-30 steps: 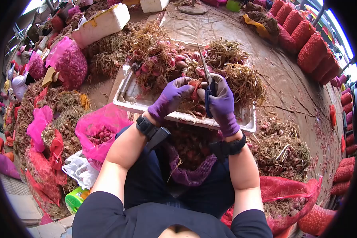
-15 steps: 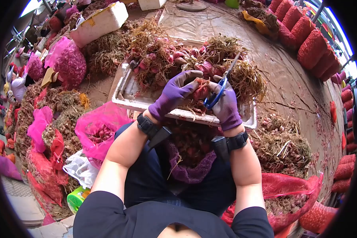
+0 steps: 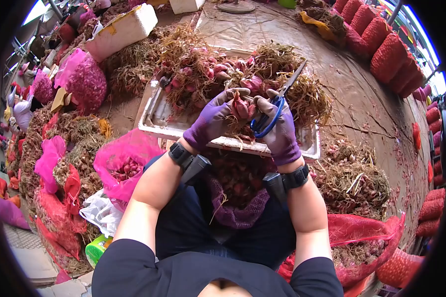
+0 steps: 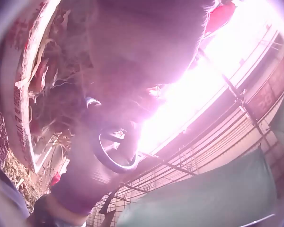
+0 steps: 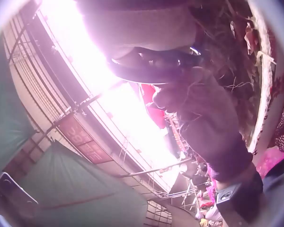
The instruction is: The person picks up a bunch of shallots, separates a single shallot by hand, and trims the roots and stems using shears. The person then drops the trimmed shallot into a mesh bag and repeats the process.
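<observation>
Both hands wear purple gloves with greyish palms and fingers. Over the near edge of a white foam tray [image 3: 183, 132], my left hand [image 3: 209, 123] pinches a small clump of reddish shallots [image 3: 241, 108] between thumb and fingers. My right hand [image 3: 283, 134] holds scissors with blue handles [image 3: 267, 123], their blade slanting up and away to the right. The right thumb and fingertips are right at the clump's side. Dry-stalked shallots [image 3: 218, 69] heap up in the tray. In the left wrist view, a scissor loop [image 4: 116, 161] shows against the right hand; glare washes out much there.
Below the tray, a purple mesh bag [image 3: 243, 213] with shallots sits between the legs. A pink mesh bag [image 3: 119, 158] stands left, and a red net bag [image 3: 362, 232] right. Shallot piles [image 3: 352, 183] lie on both sides; full red sacks [image 3: 386, 54] line the back right.
The scissors have tipped over to the right, away from the clump, and their blue loops now show in the right hand. The left hand has turned the shallots upward into fuller view.
</observation>
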Available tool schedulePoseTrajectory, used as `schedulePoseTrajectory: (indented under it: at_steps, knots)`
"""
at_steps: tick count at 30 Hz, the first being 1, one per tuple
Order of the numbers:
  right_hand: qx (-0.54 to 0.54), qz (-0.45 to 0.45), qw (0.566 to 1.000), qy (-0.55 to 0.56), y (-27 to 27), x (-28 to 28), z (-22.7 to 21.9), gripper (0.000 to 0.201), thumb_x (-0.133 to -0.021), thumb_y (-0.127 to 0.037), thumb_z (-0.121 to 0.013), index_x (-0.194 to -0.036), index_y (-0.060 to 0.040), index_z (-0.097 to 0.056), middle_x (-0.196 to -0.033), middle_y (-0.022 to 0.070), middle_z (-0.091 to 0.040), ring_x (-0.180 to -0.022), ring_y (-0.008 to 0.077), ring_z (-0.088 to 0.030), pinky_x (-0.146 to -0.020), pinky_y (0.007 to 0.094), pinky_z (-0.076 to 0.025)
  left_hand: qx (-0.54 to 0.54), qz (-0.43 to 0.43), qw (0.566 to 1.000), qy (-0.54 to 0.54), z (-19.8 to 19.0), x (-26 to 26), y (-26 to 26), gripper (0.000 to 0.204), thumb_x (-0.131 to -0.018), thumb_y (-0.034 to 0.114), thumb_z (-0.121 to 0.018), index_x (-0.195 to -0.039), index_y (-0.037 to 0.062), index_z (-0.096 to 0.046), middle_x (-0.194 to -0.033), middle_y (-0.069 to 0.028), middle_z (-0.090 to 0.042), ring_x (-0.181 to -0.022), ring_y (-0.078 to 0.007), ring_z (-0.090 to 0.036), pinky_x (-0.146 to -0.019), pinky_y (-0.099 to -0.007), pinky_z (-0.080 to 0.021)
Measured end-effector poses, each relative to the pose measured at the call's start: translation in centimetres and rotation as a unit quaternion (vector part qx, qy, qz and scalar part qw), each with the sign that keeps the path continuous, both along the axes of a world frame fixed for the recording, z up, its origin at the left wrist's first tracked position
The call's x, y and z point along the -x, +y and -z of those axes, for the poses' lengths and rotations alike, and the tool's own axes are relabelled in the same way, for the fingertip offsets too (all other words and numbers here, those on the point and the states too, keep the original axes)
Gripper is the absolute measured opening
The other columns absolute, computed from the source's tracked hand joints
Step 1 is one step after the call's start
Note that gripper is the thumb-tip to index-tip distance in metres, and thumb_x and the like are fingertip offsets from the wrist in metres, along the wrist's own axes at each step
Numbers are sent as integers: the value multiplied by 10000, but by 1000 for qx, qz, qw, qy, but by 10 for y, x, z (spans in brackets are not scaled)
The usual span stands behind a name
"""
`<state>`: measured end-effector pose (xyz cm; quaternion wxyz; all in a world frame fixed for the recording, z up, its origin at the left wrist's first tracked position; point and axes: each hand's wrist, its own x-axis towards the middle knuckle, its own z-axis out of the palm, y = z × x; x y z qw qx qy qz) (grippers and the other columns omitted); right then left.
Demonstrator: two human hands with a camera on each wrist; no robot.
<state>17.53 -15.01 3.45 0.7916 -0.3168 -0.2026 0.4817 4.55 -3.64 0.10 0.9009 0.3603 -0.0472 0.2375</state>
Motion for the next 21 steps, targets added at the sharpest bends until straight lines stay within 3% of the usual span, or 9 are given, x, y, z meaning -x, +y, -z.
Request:
schedulePoseTrajectory:
  at_steps: [3,4,5,7,8,11,13,15,21]
  knots:
    - [6,6,999,43,2,-3,2,446,-847,-10,-662,-1217,-18,-415,-940,117,-647,-801,201,-655,-711,294,-529,11,1,1000,-9,-4,2,-1,407,-950,81,-543,-1328,-27,-437,-1165,-148,-579,-1003,-184,-586,-896,-274,-494]
    - [-8,23,997,67,2,-2,0,438,-853,-21,-661,-1216,-11,-415,-935,120,-650,-790,203,-662,-708,291,-532,112,56,991,-39,-4,2,-1,386,-948,50,-527,-1315,-34,-444,-1160,-159,-576,-1012,-195,-585,-900,-292,-493]
    - [-8,22,997,68,3,-3,-2,438,-853,-21,-661,-1216,-11,-415,-935,120,-650,-790,203,-662,-708,291,-532,112,55,991,-38,-2,2,2,386,-948,50,-527,-1315,-34,-444,-1160,-159,-576,-1012,-195,-585,-900,-292,-493]
    - [35,97,994,-29,4,-12,-4,436,-865,-51,-663,-1218,1,-413,-929,115,-649,-769,193,-661,-691,285,-534,130,100,982,-90,5,1,10,368,-949,47,-520,-1303,-31,-454,-1171,-161,-573,-1031,-198,-584,-898,-300,-498]
    - [77,120,986,-84,5,-16,-5,444,-865,-96,-681,-1212,8,-424,-915,102,-645,-777,181,-662,-678,270,-535,-55,-41,998,10,5,2,13,364,-956,61,-522,-1305,-17,-454,-1172,-158,-577,-1040,-200,-586,-893,-299,-501]
    - [141,84,972,-166,6,-16,-4,467,-852,-141,-714,-1197,12,-438,-902,92,-638,-749,158,-651,-651,253,-524,-92,-79,991,48,2,5,15,341,-970,103,-523,-1291,-3,-475,-1180,-149,-583,-1073,-200,-581,-928,-305,-485]
    - [140,58,968,-199,10,-5,8,449,-831,-174,-754,-1151,-3,-488,-860,18,-577,-685,80,-554,-624,217,-468,-86,-46,994,54,-8,7,10,343,-966,128,-550,-1282,4,-499,-1190,-115,-593,-1119,-173,-561,-979,-302,-446]
    - [147,65,951,-266,7,8,4,438,-823,-162,-762,-1143,-11,-504,-861,-2,-551,-718,66,-534,-639,208,-457,-307,-198,918,151,-12,3,5,359,-951,103,-574,-1289,4,-506,-1216,-79,-591,-1138,-136,-541,-1004,-278,-416]
    - [81,74,967,-231,10,6,12,430,-799,-9,-724,-1163,-4,-495,-949,15,-590,-840,70,-565,-767,206,-478,-242,-137,950,142,-10,5,1,450,-921,84,-623,-1338,4,-473,-1312,-55,-540,-1188,-125,-511,-1014,-268,-400]
